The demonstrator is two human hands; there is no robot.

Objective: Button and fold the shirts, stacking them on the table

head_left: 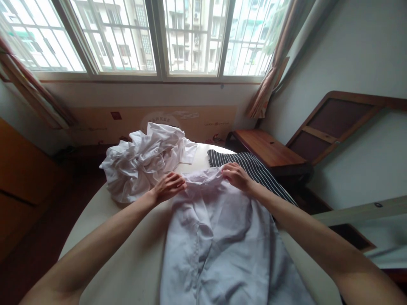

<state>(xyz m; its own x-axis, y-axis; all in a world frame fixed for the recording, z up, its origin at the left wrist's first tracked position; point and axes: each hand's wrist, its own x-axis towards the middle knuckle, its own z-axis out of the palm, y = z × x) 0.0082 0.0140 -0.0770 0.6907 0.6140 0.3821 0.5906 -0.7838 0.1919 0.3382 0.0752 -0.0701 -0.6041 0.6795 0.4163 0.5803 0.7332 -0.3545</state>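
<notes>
A white garment (222,228) lies lengthwise on the round pale table (127,245), its lower end running out of view at the bottom. A band along its far edge looks like a collar or waistband, and a creased seam runs down its front. My left hand (170,186) pinches the left end of that band. The right end is gripped between the thumb and fingers of my right hand (235,174). To the left, beyond my left hand, sits a crumpled heap of white cloth (143,163). Black-and-white striped fabric (248,161) lies flat beyond my right hand, partly under my forearm.
Past the table, a long cardboard panel (216,118) leans below the barred window (190,38). A wooden bench or low table (270,146) stands at the right, near a framed wooden panel (330,120). An orange-brown cabinet (22,182) is at the left.
</notes>
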